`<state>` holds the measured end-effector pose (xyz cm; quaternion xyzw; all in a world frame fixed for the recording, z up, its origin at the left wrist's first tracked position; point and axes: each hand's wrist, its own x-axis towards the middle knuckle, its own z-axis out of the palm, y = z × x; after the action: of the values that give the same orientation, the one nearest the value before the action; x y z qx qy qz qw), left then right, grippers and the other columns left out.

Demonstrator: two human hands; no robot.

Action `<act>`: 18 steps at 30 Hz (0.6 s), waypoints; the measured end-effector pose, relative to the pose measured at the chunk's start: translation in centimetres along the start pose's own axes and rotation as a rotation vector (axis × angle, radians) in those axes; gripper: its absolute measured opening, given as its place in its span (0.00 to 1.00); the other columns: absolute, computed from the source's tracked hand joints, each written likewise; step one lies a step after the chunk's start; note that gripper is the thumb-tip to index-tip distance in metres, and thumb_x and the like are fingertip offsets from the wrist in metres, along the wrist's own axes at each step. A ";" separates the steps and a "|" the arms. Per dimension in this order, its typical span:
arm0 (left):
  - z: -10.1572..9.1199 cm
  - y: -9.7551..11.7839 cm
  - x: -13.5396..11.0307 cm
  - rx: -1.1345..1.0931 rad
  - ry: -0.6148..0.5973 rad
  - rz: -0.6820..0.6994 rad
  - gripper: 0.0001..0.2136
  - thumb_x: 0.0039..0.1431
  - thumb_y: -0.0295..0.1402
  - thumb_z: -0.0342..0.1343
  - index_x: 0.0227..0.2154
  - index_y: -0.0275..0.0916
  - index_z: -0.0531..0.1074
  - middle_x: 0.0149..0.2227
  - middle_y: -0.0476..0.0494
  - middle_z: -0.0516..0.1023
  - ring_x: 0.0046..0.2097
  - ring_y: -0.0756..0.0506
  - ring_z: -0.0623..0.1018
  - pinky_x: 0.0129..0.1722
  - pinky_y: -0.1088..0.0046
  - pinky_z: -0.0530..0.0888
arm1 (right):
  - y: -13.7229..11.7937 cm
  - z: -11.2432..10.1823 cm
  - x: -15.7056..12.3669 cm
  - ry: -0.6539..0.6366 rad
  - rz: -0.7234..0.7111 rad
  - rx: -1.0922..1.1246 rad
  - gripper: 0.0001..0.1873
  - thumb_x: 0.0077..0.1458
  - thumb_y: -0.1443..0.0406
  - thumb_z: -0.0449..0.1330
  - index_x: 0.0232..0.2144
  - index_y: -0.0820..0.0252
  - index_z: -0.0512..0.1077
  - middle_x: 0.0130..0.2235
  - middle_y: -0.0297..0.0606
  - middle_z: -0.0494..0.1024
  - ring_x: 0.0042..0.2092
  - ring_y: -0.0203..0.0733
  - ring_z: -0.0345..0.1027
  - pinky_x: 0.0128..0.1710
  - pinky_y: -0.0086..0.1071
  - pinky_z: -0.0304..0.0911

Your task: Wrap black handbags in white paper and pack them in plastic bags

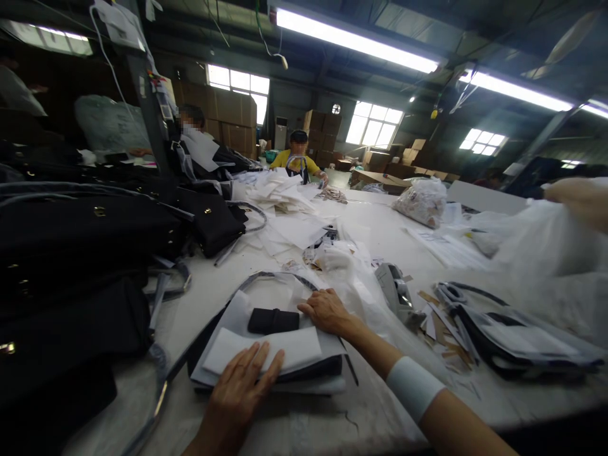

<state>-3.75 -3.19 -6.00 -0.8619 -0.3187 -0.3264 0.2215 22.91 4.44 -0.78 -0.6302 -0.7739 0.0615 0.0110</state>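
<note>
A black handbag (311, 369) lies flat on the table in front of me, with white sheets over it. On top rest a folded white foam sheet (285, 348) and a small black strap-closed pouch (274, 321). My left hand (247, 380) lies on the foam sheet with its fingers spread. At the bag's upper right, my right hand (329, 311) has its fingers curled beside the pouch, near the wrapped handle (266, 275) and a white sheet's edge. What is between those fingers, if anything, is hidden.
Black handbags (80, 234) pile up at left. Another covered bag (517, 335) lies at right, beside a grey tape dispenser (394, 288) and paper scraps (444, 335). White sheets (280, 193) and clear plastic (351, 272) spread ahead. A person in yellow (281, 158) sits at the far end.
</note>
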 end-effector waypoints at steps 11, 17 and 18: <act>0.1 -0.3 -1.3 -0.007 0.031 -0.010 0.19 0.71 0.33 0.41 0.59 0.51 0.67 0.56 0.47 0.75 0.57 0.46 0.73 0.63 0.66 0.62 | 0.8 -0.1 3.7 -0.088 0.279 0.274 0.23 0.65 0.50 0.51 0.42 0.60 0.76 0.42 0.44 0.80 0.44 0.47 0.73 0.41 0.33 0.62; 0.6 -0.2 -1.5 0.023 0.046 -0.002 0.20 0.71 0.29 0.40 0.59 0.51 0.67 0.56 0.48 0.75 0.57 0.46 0.73 0.63 0.65 0.62 | 2.1 -1.1 6.7 -0.187 0.365 0.411 0.19 0.51 0.50 0.66 0.27 0.61 0.77 0.29 0.38 0.79 0.34 0.44 0.73 0.32 0.30 0.63; 0.7 -0.1 -1.5 0.025 0.051 -0.004 0.20 0.70 0.29 0.40 0.59 0.51 0.67 0.56 0.48 0.75 0.57 0.45 0.73 0.63 0.65 0.62 | 2.0 -1.1 7.1 -0.187 0.376 0.434 0.17 0.50 0.52 0.67 0.28 0.61 0.77 0.27 0.37 0.78 0.33 0.44 0.72 0.31 0.30 0.63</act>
<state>-4.42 -3.30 -7.52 -0.8499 -0.3186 -0.3447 0.2395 23.45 11.89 -0.35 -0.7370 -0.6100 0.2843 0.0623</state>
